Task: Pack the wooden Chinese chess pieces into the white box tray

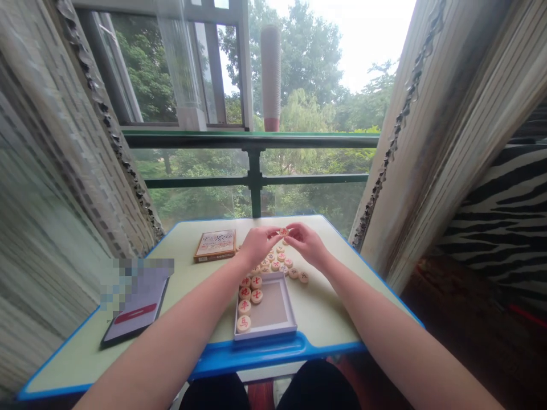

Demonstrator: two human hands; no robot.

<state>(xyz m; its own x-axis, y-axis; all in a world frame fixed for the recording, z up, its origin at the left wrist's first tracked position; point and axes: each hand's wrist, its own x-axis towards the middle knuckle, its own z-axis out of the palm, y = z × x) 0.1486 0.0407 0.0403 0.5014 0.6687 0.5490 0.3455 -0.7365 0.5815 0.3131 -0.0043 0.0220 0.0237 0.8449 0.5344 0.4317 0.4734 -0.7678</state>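
Over the far part of the table, a round Chinese chess piece (284, 232) with a red character is held up between my two hands. My left hand (257, 244) pinches its left side, and my right hand (306, 242) grips the right side with the fingertips. Below them lie several loose pieces (276, 265), some marked in red, partly hidden by my left hand. Nearer to me is a shallow white box tray (273, 307). Several red-marked pieces (244, 307) stand along its left side, face up, in two columns.
A brown-edged box lid (216, 244) with printed writing lies at the back left. A tablet or dark-edged folder (139, 307), partly blurred out, is on the left. The table (337, 319) has a blue rim; curtains hang on both sides and a green railing (255, 182) stands behind.
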